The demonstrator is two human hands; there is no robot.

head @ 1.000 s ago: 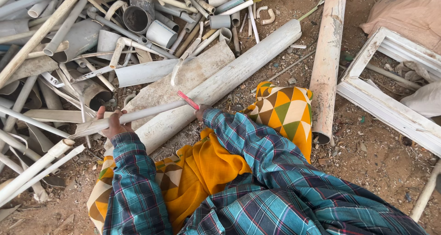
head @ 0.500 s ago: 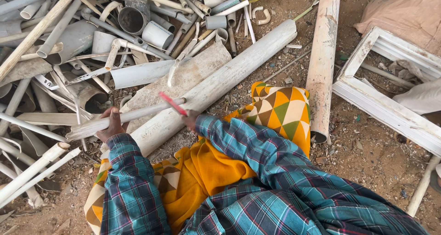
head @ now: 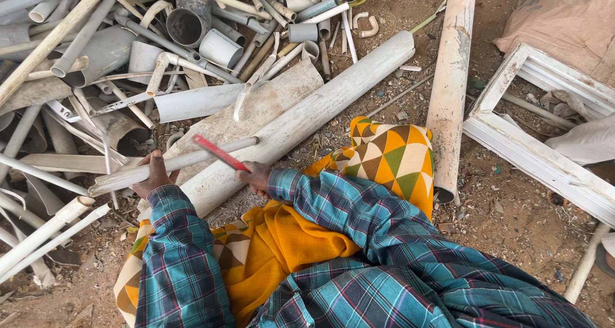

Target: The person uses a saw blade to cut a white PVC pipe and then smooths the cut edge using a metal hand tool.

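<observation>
A thin whitish pipe (head: 173, 163), dusty and scuffed, is seen lying nearly level at about nine o'clock from the frame's middle, its right end resting across a much thicker pale pipe (head: 301, 123) that runs diagonally towards one o'clock. The thin pipe is gripped by the left hand (head: 154, 174), whose fingers are curled closed over it near its left third. A flat red blade-like tool (head: 220, 152), narrow and straight, is held in the closed right hand (head: 256, 176) and is laid slantwise against the thin pipe just left of centre; what kind of tool it is cannot be told for certain. Both arms are covered by teal plaid sleeves (head: 359, 219), with orange cloth (head: 282, 251) and a diamond-patterned fabric (head: 391, 152) beneath them. A heap of cut grey and white pipe scraps (head: 192, 27) is spread from ten to twelve o'clock, a tall reddish-stained pipe (head: 451, 78) stands at one o'clock, and a white wooden frame (head: 538, 155) lies at three o'clock on the dirt. No packages, labels or signs can be made out. Against the earlier frames, the red tool has been shifted leftward along the thin pipe, and the left hand's hold is unchanged.
</observation>
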